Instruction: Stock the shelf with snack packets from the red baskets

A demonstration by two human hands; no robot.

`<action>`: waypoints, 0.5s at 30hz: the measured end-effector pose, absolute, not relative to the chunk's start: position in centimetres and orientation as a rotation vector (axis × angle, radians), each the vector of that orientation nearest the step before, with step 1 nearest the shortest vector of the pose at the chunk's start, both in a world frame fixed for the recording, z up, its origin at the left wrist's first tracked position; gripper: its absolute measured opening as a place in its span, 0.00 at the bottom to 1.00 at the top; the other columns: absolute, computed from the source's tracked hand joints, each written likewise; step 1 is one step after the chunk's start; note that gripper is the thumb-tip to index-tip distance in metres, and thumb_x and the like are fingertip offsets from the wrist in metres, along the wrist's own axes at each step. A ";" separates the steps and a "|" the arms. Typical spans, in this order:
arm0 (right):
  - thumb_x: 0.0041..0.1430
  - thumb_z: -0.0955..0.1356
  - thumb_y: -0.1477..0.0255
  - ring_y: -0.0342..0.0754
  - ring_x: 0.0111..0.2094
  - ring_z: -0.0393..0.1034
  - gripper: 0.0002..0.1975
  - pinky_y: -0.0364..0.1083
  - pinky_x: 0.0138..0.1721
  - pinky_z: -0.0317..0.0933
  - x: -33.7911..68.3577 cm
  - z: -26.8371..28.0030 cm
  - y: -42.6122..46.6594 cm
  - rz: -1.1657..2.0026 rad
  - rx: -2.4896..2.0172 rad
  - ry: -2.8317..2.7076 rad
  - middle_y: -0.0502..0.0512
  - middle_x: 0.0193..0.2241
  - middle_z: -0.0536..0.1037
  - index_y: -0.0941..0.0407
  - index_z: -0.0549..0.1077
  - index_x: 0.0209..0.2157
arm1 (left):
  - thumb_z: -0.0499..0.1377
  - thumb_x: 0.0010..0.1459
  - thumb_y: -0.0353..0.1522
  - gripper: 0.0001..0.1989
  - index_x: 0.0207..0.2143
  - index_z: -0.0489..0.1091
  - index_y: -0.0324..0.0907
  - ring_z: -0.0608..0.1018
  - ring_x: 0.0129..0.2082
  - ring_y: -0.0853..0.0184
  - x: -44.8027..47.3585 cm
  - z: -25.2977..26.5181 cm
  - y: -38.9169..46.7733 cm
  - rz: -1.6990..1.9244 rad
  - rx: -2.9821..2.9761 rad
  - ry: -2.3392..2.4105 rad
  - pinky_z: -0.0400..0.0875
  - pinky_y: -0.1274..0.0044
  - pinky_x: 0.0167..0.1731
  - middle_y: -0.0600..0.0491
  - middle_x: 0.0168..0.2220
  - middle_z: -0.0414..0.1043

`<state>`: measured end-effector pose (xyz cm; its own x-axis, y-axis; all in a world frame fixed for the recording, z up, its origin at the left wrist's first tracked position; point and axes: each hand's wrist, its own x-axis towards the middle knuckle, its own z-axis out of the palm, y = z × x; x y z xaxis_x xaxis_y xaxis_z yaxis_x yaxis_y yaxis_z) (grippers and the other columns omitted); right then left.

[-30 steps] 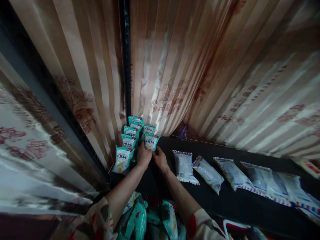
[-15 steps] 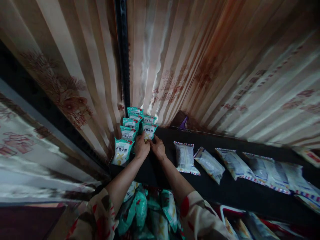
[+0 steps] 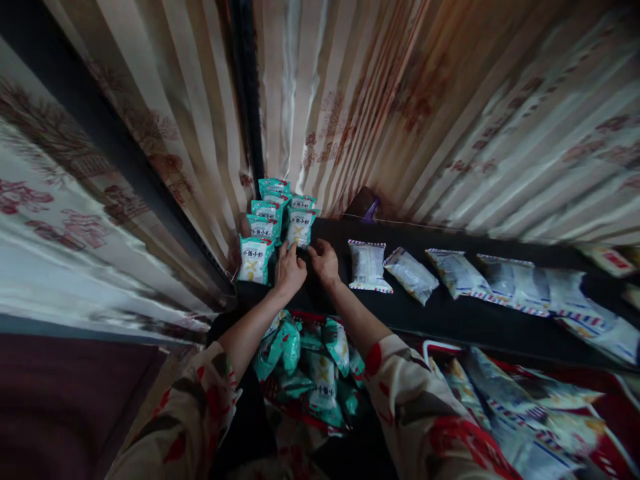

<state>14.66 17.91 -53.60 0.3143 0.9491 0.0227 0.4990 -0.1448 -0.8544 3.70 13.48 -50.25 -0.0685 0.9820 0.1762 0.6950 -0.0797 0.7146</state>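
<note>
Several teal-and-white snack bags stand upright in two rows in the shelf corner. At the front of the right row is a snack bag (image 3: pixel 300 228), its yellow picture facing me. My left hand (image 3: pixel 291 272) is at its lower edge, fingers extended; whether they still touch it I cannot tell. Just right of that bag, my right hand (image 3: pixel 325 261) is apart from it, with thumb and fingers parted and nothing between them. The left row's front snack bag (image 3: pixel 254 261) stands left of my left hand.
Clear bags with striped edges (image 3: pixel 369 265) lie along the black shelf (image 3: pixel 320 300) to the right. Below my arms, a red basket (image 3: pixel 300 417) holds more teal bags. Another red basket (image 3: pixel 613 437) holds striped-edge bags. Curtains (image 3: pixel 330 100) hang behind, beside a dark post (image 3: pixel 247 100).
My hands have drawn back from the front bag of the right row, which stays standing. The view has tilted down, showing more of both baskets.
</note>
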 end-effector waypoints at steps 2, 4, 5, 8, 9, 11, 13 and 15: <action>0.53 0.65 0.65 0.51 0.43 0.69 0.23 0.49 0.47 0.61 14.4 -53.3 16.2 0.681 -1.745 -1.290 0.62 0.45 0.74 0.60 0.68 0.49 | 0.50 0.54 0.23 0.21 0.51 0.64 0.37 0.65 0.56 0.63 3.3 -50.5 11.4 0.938 1.808 1.773 0.61 0.73 0.56 0.44 0.57 0.59; 0.54 0.64 0.66 0.50 0.43 0.69 0.20 0.48 0.48 0.61 14.0 -53.1 14.2 0.660 -1.687 -1.282 0.61 0.45 0.73 0.59 0.69 0.48 | 0.49 0.54 0.23 0.19 0.49 0.66 0.38 0.67 0.54 0.65 2.7 -51.0 9.0 0.936 1.807 1.743 0.62 0.75 0.55 0.45 0.55 0.62; 0.55 0.63 0.66 0.49 0.43 0.69 0.20 0.48 0.48 0.61 13.8 -52.9 13.1 0.653 -1.646 -1.281 0.61 0.45 0.74 0.59 0.69 0.47 | 0.49 0.54 0.23 0.19 0.47 0.67 0.39 0.68 0.54 0.66 2.4 -51.3 7.7 0.943 1.802 1.732 0.62 0.75 0.55 0.46 0.54 0.63; 0.57 0.60 0.66 0.48 0.43 0.69 0.18 0.47 0.49 0.60 13.0 -52.8 9.6 0.658 -1.526 -1.272 0.59 0.43 0.74 0.58 0.69 0.46 | 0.48 0.54 0.23 0.17 0.44 0.70 0.41 0.69 0.52 0.67 0.9 -52.4 3.6 0.936 1.791 1.713 0.63 0.75 0.54 0.48 0.51 0.66; 0.58 0.60 0.66 0.48 0.43 0.69 0.17 0.47 0.50 0.60 12.7 -52.9 8.4 0.672 -1.499 -1.267 0.58 0.43 0.75 0.58 0.68 0.46 | 0.48 0.54 0.23 0.17 0.43 0.70 0.42 0.69 0.52 0.67 0.4 -52.7 2.2 0.927 1.788 1.722 0.63 0.74 0.55 0.49 0.50 0.67; 0.58 0.59 0.66 0.48 0.44 0.69 0.16 0.47 0.50 0.60 12.2 -53.3 5.9 0.720 -1.463 -1.259 0.57 0.42 0.75 0.56 0.69 0.45 | 0.48 0.54 0.23 0.17 0.42 0.70 0.43 0.69 0.52 0.67 -0.7 -53.4 -0.6 0.914 1.776 1.766 0.63 0.73 0.55 0.50 0.51 0.67; 0.58 0.60 0.65 0.48 0.43 0.69 0.15 0.47 0.49 0.61 11.7 -53.9 3.4 0.783 -1.442 -1.257 0.57 0.41 0.75 0.56 0.69 0.43 | 0.47 0.54 0.23 0.18 0.43 0.70 0.43 0.66 0.55 0.66 -1.7 -54.3 -3.2 0.937 1.800 1.802 0.60 0.72 0.57 0.50 0.52 0.66; 0.58 0.60 0.65 0.48 0.42 0.70 0.15 0.47 0.48 0.62 11.3 -54.9 0.9 0.848 -1.451 -1.255 0.56 0.40 0.75 0.55 0.70 0.42 | 0.47 0.53 0.23 0.19 0.45 0.69 0.43 0.66 0.56 0.65 -2.5 -55.5 -5.5 0.908 1.801 1.817 0.59 0.71 0.58 0.50 0.53 0.65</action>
